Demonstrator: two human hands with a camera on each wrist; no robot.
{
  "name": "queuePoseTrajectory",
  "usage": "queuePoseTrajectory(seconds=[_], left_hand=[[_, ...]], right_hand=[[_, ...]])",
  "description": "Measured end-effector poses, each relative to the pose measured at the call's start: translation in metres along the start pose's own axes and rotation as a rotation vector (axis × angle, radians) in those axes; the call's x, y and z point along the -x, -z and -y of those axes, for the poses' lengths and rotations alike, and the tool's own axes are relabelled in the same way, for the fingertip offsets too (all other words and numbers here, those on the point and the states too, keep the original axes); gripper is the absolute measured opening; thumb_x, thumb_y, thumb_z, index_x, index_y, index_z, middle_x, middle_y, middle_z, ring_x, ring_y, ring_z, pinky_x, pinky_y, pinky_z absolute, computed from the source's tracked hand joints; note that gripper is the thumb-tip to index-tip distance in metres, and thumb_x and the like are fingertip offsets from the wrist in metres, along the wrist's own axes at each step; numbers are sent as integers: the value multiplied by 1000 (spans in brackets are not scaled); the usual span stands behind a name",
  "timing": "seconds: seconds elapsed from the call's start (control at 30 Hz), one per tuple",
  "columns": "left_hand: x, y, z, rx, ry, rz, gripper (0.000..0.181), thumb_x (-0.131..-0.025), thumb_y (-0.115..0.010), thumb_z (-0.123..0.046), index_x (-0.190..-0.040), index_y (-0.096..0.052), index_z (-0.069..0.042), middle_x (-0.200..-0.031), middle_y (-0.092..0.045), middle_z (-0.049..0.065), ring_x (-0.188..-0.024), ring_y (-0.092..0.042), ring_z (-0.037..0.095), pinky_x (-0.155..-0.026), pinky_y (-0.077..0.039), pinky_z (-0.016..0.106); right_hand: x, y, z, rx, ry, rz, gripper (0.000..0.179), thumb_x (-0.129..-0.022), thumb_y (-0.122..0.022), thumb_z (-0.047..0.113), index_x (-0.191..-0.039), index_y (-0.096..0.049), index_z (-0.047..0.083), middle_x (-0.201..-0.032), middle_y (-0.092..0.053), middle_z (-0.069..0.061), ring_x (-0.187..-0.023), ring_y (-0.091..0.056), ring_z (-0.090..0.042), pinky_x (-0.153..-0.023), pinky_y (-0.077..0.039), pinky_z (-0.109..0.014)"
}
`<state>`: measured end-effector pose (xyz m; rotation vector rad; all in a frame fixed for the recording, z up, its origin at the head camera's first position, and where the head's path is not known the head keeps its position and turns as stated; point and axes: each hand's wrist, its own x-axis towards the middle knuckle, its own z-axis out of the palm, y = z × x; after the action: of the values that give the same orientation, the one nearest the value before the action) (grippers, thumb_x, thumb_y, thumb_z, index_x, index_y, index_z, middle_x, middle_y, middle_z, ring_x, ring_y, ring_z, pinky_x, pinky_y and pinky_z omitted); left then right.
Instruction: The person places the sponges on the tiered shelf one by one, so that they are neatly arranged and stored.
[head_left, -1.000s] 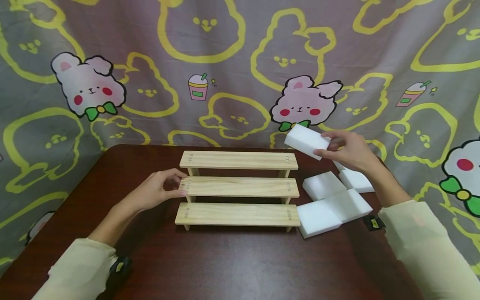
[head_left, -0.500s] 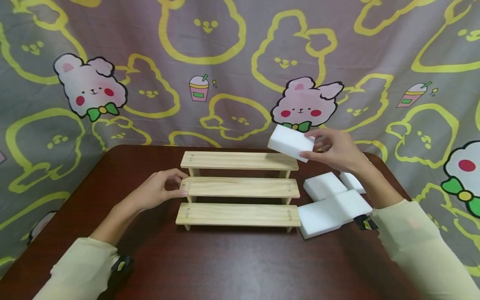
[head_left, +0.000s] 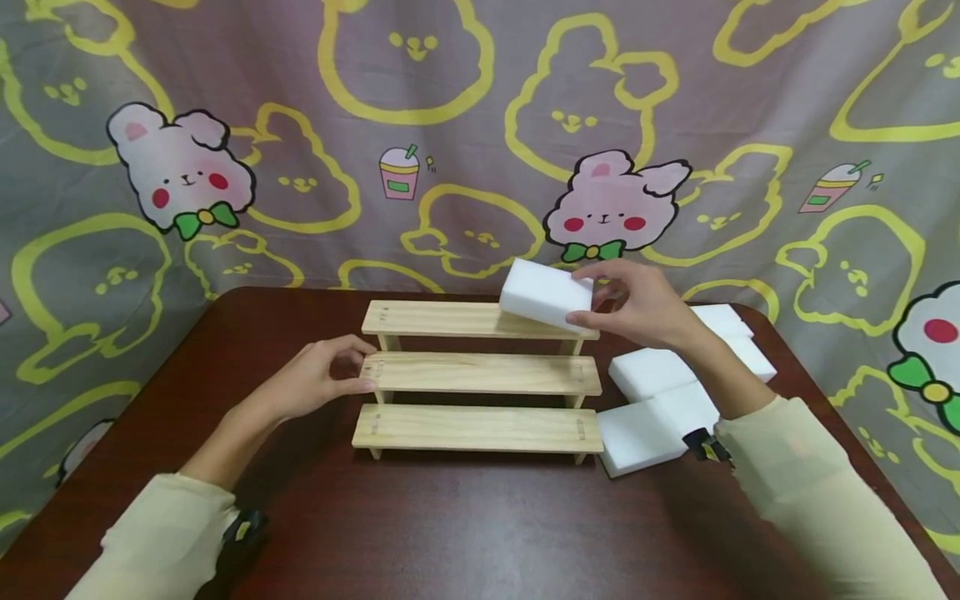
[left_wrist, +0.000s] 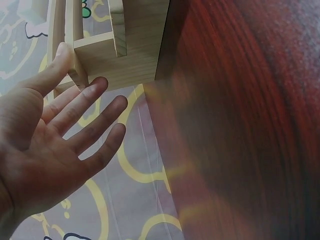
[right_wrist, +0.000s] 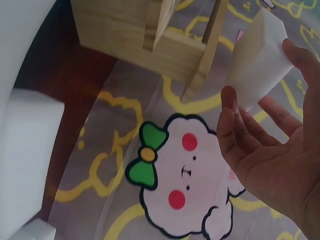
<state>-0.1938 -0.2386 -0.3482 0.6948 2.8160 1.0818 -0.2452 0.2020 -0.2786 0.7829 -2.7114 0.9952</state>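
A three-step wooden display rack (head_left: 480, 372) stands on the dark table, its steps rising toward the back. My left hand (head_left: 318, 375) pinches the left end of the middle step. In the left wrist view, the thumb (left_wrist: 61, 57) lies on one face of that board, with the other fingers spread beyond it. My right hand (head_left: 633, 302) holds a white sponge block (head_left: 546, 292) by its right end, between thumb and fingers. The block is tilted and overlaps the right part of the top step in the head view; in the right wrist view it appears beside the rack, apart from it.
Several more white sponge blocks (head_left: 643, 437) lie on the table right of the rack, some partly hidden by my right forearm. A curtain (head_left: 465, 150) with bunny prints hangs right behind the table (head_left: 465, 525).
My right hand has carried the white sponge block left and slightly down, from beyond the rack's right end to over the top step. The left hand stays on the middle step.
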Motion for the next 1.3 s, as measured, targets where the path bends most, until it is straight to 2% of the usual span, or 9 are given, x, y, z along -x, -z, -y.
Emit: queuePoseTrajectory(seconds=[0.17,0.3,0.43,0.7,0.93,1.13,1.3], left_hand=[[1,0,1,-10,15,-3,39,-91,-82,-15,-124,-66,0,-97,-74,2,-103,-66,27,-88,-49,50],[1,1,1,-2,17,0,39,-92,-81,-15,-124,-65,1,-98,-74,3,-102,-67,27,-89,-49,53],[-2,0,0,-4,7,7,40,-91,-81,-14,-124,-65,2,-98,-74,3,-101,-67,26,-90,-49,54],[0,1,1,-16,0,-3,39,-90,-82,-13,-122,-65,2,-95,-73,1,-99,-66,25,-89,-49,51],[0,1,0,-26,2,7,41,-91,-82,-14,-123,-65,2,-98,-74,3,-101,-66,26,-88,-49,52],[-1,2,0,-29,12,8,41,-91,-82,-15,-124,-65,2,-99,-74,4,-101,-66,27,-88,-49,52],[-1,2,-1,-30,14,9,41,-90,-82,-14,-124,-64,3,-98,-74,4,-101,-66,27,-89,-49,53]], right_hand=[[-7,-9,6,-23,27,39,52,-81,-91,21,-126,-70,5,-92,-72,-9,-78,-66,-21,-67,-51,-27],[-12,-16,9,-33,57,52,54,-80,-92,22,-127,-70,5,-97,-74,-9,-80,-68,-20,-66,-51,-28],[-14,-19,12,-50,49,68,56,-80,-92,22,-128,-70,3,-103,-75,-11,-83,-69,-20,-67,-53,-30],[-18,-25,22,-55,45,104,58,-80,-92,23,-129,-69,4,-95,-76,-9,-76,-70,-23,-65,-53,-32],[-19,-29,26,-64,40,126,57,-81,-91,21,-130,-68,2,-101,-76,-11,-82,-72,-20,-67,-55,-33],[-22,-33,30,-91,46,147,56,-81,-91,20,-129,-69,3,-99,-76,-10,-77,-72,-19,-64,-56,-32],[-26,-39,34,-109,70,153,55,-80,-92,20,-127,-70,3,-104,-72,-9,-81,-72,-18,-67,-56,-32]])
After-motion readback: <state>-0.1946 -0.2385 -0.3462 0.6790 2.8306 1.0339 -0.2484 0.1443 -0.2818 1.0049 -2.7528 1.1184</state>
